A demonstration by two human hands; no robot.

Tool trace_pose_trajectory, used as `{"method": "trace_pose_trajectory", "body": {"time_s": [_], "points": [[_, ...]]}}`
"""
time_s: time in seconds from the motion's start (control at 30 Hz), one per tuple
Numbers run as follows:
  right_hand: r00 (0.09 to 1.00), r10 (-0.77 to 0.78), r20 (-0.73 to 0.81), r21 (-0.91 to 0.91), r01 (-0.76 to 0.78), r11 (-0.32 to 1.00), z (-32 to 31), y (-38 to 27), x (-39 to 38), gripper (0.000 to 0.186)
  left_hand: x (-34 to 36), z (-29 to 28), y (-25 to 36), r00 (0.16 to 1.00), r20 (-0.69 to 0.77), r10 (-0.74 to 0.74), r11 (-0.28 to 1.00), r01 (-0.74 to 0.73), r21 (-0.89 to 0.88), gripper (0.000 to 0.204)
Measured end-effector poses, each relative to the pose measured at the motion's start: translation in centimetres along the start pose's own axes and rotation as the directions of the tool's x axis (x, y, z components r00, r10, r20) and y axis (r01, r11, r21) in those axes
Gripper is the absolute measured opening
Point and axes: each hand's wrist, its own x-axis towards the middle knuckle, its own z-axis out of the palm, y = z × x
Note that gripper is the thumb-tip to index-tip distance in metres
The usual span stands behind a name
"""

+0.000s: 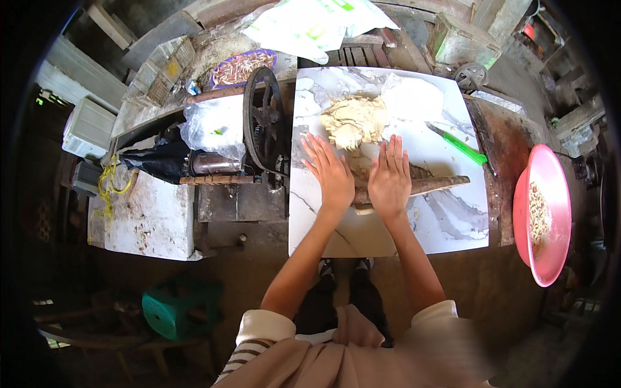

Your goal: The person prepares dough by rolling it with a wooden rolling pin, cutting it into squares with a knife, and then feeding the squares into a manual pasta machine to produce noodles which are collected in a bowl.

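Left hand (331, 173) and right hand (389, 176) lay flat, fingers spread and released, palms pressing wooden rolling pin (427, 186) at board centre; nothing gripped

Pin sat across white marbled board (453, 226), tapered end toward 3 o'clock; looked stiff, fairly heavy, apt to roll; best driven by palms mid-length

Dough lump (354, 121) at 12 o'clock of hands, touching pin area; judged soft, sticky, tearable

Green-handled knife (463, 147) at 2 o'clock

Pink basin (543, 213) at 3 o'clock, well apart

White-and-green plastic bag (310, 26) at 12 o'clock, far edge; print left unread

Iron flywheel (262, 119) at 10 o'clock

Rolling pin (433, 186) middle hidden under both hands; pink basin (546, 213) contents (strips?) too small to tell.
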Motion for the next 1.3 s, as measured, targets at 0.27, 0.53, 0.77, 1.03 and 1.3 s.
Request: {"method": "trace_pose_trajectory", "body": {"time_s": [0.27,0.53,0.77,1.03,1.3], "points": [[0.994,0.035,0.106,0.071,-0.042,0.997,-5.1,-1.0,-7.4,0.039,-7.4,-3.3,1.6,0.993,0.068,0.098,0.995,-0.097,-0.023,0.08],[0.998,0.057,0.023,0.075,-0.058,0.995,-0.6,0.2,-1.3,0.039,-0.1,0.8,-0.2,0.998,-0.048,0.05,0.999,-0.05,0.009,0.072],[0.998,0.02,0.061,0.06,-0.023,0.998,-4.0,-1.2,-6.0,0.041,-5.5,-1.1,-0.5,0.998,0.063,0.025,0.987,-0.015,-0.159,0.074],[0.999,-0.015,0.045,0.077,0.012,0.997,-2.4,-0.1,-4.6,0.04,-3.3,0.1,-0.5,0.999,-0.021,0.041,0.993,-0.043,-0.109,0.077],[0.998,-0.061,0.024,0.1,0.058,0.993,-2.7,-0.2,-4.4,0.043,-3.6,0.3,-0.6,0.999,0.024,-0.027,0.978,0.031,-0.205,0.077]]}}
